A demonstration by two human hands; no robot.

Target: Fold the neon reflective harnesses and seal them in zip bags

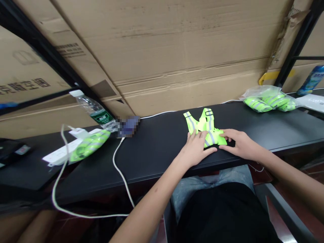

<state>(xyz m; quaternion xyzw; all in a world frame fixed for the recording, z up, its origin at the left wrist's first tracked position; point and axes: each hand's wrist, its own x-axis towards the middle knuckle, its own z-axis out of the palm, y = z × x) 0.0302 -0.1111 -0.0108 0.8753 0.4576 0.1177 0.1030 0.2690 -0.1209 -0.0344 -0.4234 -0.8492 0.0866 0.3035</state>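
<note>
The vest [211, 136] lies on the tabletop [152, 145] before you. Your left hand [196, 147] spreads over it, likely keeping it flat; your right hand [240, 143], curved, touches its right end, probably steadying it, though whether it pinches I cannot tell.

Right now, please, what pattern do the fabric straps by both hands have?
Neon yellow fabric straps, grey lengthwise stripes; head view.
</note>
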